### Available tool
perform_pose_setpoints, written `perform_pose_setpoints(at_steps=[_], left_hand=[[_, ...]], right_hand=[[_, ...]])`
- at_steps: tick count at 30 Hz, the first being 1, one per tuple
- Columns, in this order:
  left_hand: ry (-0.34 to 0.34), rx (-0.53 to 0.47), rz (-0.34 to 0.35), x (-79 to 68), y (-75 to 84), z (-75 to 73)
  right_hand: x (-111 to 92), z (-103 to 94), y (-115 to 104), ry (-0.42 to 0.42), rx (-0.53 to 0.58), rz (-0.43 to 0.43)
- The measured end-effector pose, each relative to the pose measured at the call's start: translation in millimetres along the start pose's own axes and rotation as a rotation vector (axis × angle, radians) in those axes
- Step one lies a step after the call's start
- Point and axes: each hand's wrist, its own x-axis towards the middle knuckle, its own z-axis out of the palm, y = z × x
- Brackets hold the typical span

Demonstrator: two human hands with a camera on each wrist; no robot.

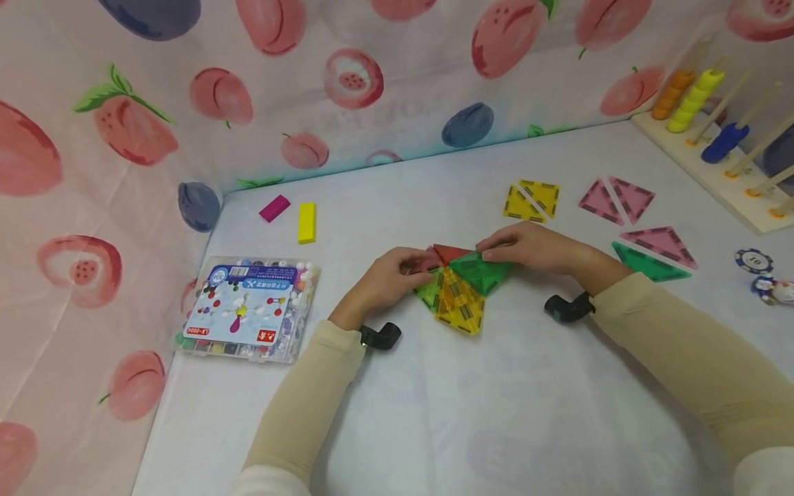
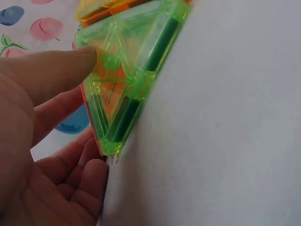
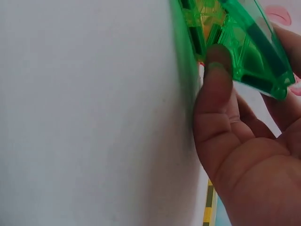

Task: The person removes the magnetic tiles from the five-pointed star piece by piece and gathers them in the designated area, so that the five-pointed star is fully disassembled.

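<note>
Several translucent magnetic tiles stand joined at the middle of the table. A light green magnetic tile point(image 2: 141, 42) faces the left hand, yellow magnetic tiles point(image 1: 462, 310) form the near side, and a red magnetic tile point(image 1: 451, 253) shows at the back. My left hand point(image 1: 391, 279) pinches the left end, its thumb against the light green tile and its other fingers behind, by a pink magnetic tile point(image 1: 428, 260). At the right end, my right hand point(image 1: 533, 242) pinches a dark green magnetic tile point(image 3: 254, 56) between thumb and fingers.
Loose yellow triangles point(image 1: 547, 196), pink triangles point(image 1: 660, 244) and a green triangle point(image 1: 648, 263) lie to the right. Beyond them are a peg abacus point(image 1: 713, 155), a poker chip point(image 1: 753, 260) and a small figurine point(image 1: 772, 289). A bead box point(image 1: 238, 310) and two blocks point(image 1: 307, 222) sit left.
</note>
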Motion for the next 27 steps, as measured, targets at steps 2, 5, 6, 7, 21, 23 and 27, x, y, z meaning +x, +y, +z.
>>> perform_pose_setpoints(at_steps=[2,5,6,7,21,23,27], left_hand=[[-0.001,-0.010,-0.005,0.5,0.8,0.4],[-0.003,-0.013,-0.010,0.4,2.0,0.8],[-0.003,-0.008,-0.007,0.3,2.4,0.8],[-0.002,-0.003,-0.001,0.2,2.6,0.9],[-0.022,-0.062,0.125,7.2,7.2,6.9],[-0.044,-0.063,0.143,8.8,8.9,8.2],[-0.079,-0.052,0.159,10.0,10.6,7.2]], right_hand=[[0.8,0.5,-0.5,0.004,-0.002,0.000],[0.6,-0.3,-0.3,0.004,-0.008,-0.002],[0.5,-0.7,0.0,0.002,-0.009,-0.001],[0.4,-1.2,0.5,-0.001,-0.011,-0.002],[0.3,-1.6,5.3,-0.007,0.043,-0.012],[-0.2,-1.3,4.8,-0.005,0.052,-0.012],[-0.6,-1.2,3.6,-0.003,0.052,-0.004]])
